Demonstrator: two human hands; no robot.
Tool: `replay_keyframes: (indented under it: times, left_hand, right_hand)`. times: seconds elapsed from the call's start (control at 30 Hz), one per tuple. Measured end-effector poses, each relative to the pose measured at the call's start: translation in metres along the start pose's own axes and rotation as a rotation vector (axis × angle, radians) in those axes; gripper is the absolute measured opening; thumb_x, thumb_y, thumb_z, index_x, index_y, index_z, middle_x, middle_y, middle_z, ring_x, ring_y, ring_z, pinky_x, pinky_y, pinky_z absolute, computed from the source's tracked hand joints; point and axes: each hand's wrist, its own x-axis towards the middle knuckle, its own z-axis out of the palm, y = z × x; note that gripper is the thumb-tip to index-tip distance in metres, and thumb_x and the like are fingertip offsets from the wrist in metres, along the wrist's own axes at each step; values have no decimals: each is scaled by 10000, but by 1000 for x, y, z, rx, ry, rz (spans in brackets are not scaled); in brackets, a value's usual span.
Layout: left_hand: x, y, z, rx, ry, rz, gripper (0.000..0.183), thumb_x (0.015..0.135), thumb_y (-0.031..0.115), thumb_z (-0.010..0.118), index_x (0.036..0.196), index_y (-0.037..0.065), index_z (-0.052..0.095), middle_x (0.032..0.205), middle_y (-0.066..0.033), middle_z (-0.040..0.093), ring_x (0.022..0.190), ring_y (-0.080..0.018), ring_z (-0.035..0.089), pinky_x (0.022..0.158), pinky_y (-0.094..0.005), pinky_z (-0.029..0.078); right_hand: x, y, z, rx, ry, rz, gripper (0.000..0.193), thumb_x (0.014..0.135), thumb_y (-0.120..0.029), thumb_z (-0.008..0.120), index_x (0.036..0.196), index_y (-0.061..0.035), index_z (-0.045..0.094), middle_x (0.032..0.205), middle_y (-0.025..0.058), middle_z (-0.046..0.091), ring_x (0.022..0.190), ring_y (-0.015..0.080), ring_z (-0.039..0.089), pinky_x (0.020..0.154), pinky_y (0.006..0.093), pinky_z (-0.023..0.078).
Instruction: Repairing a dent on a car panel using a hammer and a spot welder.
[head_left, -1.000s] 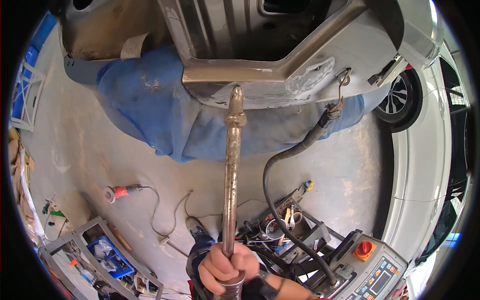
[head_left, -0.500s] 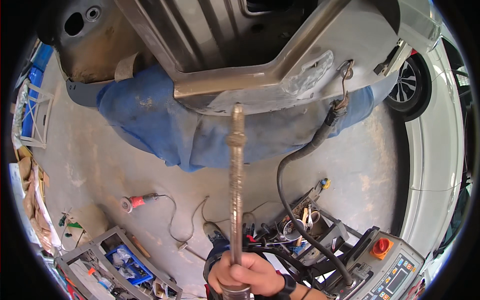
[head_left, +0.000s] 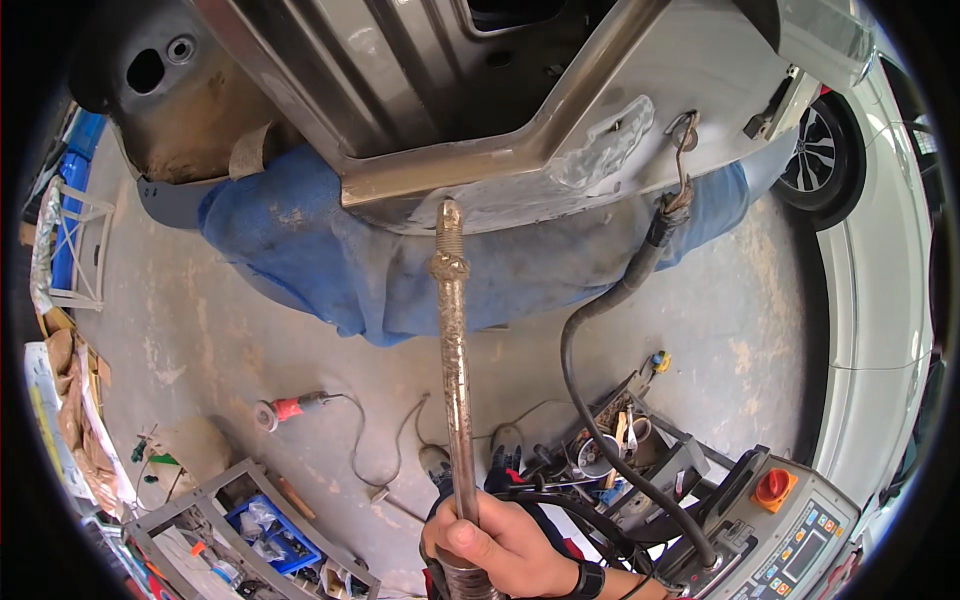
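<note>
My right hand [head_left: 510,545], with a dark band at the wrist, is wrapped round the lower end of a long metal slide hammer [head_left: 455,380]. Below the fingers shows a ribbed cylinder [head_left: 465,580] on the same rod. The rod points away from me, and its threaded tip overlaps the lower edge of a bare metal car body panel [head_left: 520,195]; whether it touches, I cannot tell. Right of the tip, the panel has a pale, roughened patch [head_left: 607,140]. A thick black cable [head_left: 575,340] is attached by a bent wire to the panel's right side. My left hand is out of view.
Blue cloth [head_left: 290,235] hangs under the panel. A red angle grinder [head_left: 285,408] and its cord lie on the floor. At lower right stand a control box [head_left: 800,500] and a tool cart [head_left: 690,470]; a grey cart [head_left: 190,520] is at lower left. A white car [head_left: 880,300] is right.
The slide hammer's tip has shifted left along the panel's lower edge and the rod now leans more. My right hand stays closed round it. The whole view has shifted slightly.
</note>
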Motion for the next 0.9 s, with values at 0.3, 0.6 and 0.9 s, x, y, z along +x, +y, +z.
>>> replay_keyframes:
  times: [0.3, 0.6, 0.9]
  left_hand:
    - [-1, -3, 2, -35, 24, 1, 314, 990, 354, 425, 1016, 94, 599, 843, -66, 643, 710, -196, 627, 618, -333, 519]
    - [-1, -13, 7, -89, 49, 16, 311, 987, 355, 432, 1023, 98, 603, 848, -63, 648, 712, -189, 628, 615, -328, 518]
    - [1, -8, 0, -58, -1, -43, 314, 984, 359, 433, 1035, 102, 606, 847, -59, 652, 710, -185, 627, 609, -322, 515]
  right_hand:
    - [0, -2, -1, -76, -17, -5, 336, 981, -380, 518, 886, -57, 518, 717, -29, 495, 621, 53, 431, 547, 218, 382]
    - [-1, -3, 1, 22, 9, 39, 324, 983, -364, 519, 876, -59, 512, 709, -33, 488, 607, 45, 418, 534, 207, 365]
    - [0, -1, 2, -29, 35, 23, 312, 988, -349, 514, 873, -59, 516, 702, -33, 487, 603, 47, 419, 534, 212, 364]
